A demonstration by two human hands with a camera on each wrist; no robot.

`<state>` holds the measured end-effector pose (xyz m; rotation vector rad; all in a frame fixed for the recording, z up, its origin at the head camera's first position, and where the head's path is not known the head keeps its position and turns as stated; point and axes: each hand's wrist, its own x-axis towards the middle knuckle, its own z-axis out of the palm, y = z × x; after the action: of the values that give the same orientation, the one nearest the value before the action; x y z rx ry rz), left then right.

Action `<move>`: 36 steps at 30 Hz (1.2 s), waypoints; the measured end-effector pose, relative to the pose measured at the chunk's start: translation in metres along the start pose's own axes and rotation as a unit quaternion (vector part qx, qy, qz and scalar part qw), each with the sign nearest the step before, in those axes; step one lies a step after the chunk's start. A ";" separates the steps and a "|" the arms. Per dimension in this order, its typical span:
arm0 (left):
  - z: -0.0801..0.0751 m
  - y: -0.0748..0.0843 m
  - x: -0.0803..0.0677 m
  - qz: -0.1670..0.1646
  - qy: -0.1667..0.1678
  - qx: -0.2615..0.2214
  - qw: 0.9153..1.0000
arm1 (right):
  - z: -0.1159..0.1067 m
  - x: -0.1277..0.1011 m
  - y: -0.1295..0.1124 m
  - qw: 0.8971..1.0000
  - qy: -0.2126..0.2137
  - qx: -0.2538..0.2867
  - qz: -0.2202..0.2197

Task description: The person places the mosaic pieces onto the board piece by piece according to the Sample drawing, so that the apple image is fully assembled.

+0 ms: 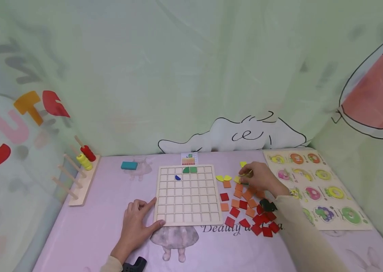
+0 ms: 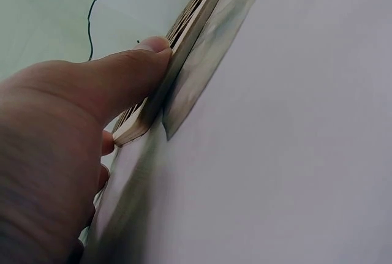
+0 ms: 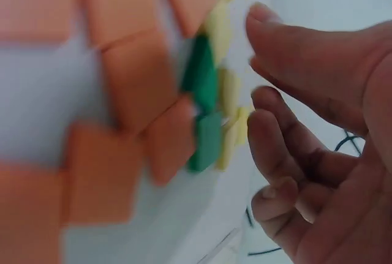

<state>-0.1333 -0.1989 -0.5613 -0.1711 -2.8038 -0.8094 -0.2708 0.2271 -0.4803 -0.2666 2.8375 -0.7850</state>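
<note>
A wooden grid board (image 1: pixel 191 196) lies flat on the table. It carries a green rounded tile (image 1: pixel 186 170), a green square tile (image 1: pixel 193 170) and a small blue tile (image 1: pixel 177 177). My left hand (image 1: pixel 138 223) holds the board's near left corner, its thumb on the front edge (image 2: pixel 160 45) and the index finger on the left side. At the board's right, my right hand (image 1: pixel 259 176) is over yellow tiles (image 1: pixel 227 178) and orange tiles (image 3: pixel 138 80). Its thumb and fingers stand apart in the right wrist view, beside green tiles (image 3: pixel 207 141), with nothing visible between them.
Red tiles (image 1: pixel 267 231) lie scattered right of the board. A picture card (image 1: pixel 189 159) is behind it. A peg rack (image 1: pixel 86 185) with red and yellow beads stands left, near a teal block (image 1: pixel 129 165). A fruit puzzle board (image 1: pixel 341 204) lies at the right.
</note>
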 end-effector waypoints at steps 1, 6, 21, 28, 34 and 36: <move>0.000 0.000 0.000 -0.001 0.000 0.000 1.000 | 0.000 -0.001 0.003 1.000 -0.009 0.001 0.006; -0.001 0.000 0.001 -0.004 0.000 -0.005 1.000 | 0.003 -0.005 0.010 1.000 -0.021 -0.004 0.014; 0.002 0.000 0.002 -0.004 0.004 -0.004 1.000 | -0.003 -0.007 0.014 0.998 -0.012 -0.030 0.048; 0.002 0.000 0.002 -0.003 0.005 -0.004 1.000 | -0.004 -0.007 0.010 0.999 -0.013 -0.019 0.032; 0.001 0.000 0.001 -0.002 0.005 -0.005 1.000 | 0.005 -0.003 0.007 0.999 0.039 0.038 -0.007; 0.001 0.000 0.001 -0.003 0.004 -0.006 1.000 | 0.011 0.000 0.004 0.996 0.052 0.066 -0.009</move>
<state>-0.1343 -0.1986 -0.5616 -0.1613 -2.7937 -0.8255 -0.2686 0.2254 -0.4915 -0.2382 2.8663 -1.0149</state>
